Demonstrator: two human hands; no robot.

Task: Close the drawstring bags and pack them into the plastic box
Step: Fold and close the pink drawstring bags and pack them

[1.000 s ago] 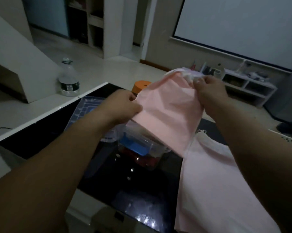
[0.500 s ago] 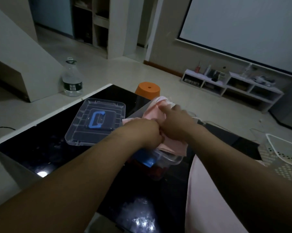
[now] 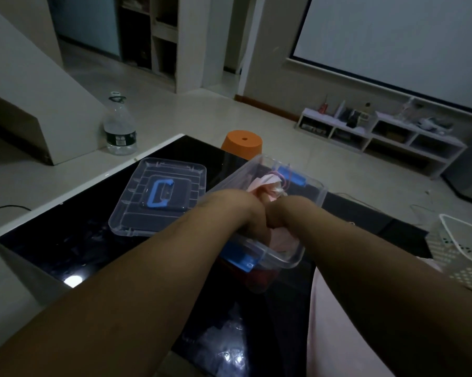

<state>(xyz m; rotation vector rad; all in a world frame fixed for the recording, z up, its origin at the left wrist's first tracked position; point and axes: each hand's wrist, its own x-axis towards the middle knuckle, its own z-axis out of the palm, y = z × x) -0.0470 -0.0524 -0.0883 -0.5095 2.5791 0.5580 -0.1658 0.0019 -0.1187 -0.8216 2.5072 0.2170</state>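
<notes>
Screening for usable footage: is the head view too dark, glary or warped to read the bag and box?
In the head view: dim, underexposed overall; two glare spots on the glossy black table; wide-angle warping along the projector screen; pink bag and plastic box readable; left hand and right hand merge in shadow.

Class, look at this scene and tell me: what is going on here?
A person's left hand and right hand both hold a crumpled pink drawstring cloth bag, pressing it down into the clear plastic box on the glossy black table. The box's clear lid with a blue handle lies beside it.
</notes>
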